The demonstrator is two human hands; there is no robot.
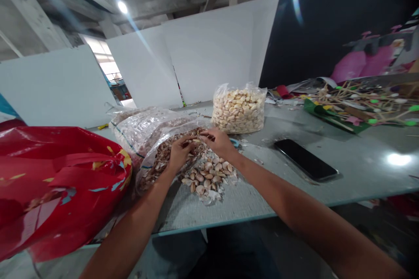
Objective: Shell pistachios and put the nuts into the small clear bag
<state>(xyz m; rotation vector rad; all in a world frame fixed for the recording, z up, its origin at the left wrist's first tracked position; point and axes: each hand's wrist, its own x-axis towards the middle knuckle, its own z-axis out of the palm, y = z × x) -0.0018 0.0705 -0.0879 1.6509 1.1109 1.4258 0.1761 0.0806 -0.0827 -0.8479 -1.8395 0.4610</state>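
Note:
My left hand [179, 151] and my right hand [218, 143] meet over the mouth of a clear plastic bag of brown husks [165, 151]. Both have their fingers closed in a pinch around a small pale piece, which looks like a garlic clove [196, 140]; the fingers partly cover it. Just below the hands, a pile of unpeeled garlic cloves [208, 175] lies on the table among papery white skins [212, 196]. Behind my right hand stands a clear bag of peeled cloves [238, 111], full and upright. A bit of a blue object [234, 142] shows beside my right wrist.
A large red plastic bag [62, 183] lies at the left of the grey table [252, 200]. A black phone [306, 159] rests to the right. Sticks with coloured tips [366, 100] and green paper [330, 115] clutter the far right. White panels [219, 52] stand behind.

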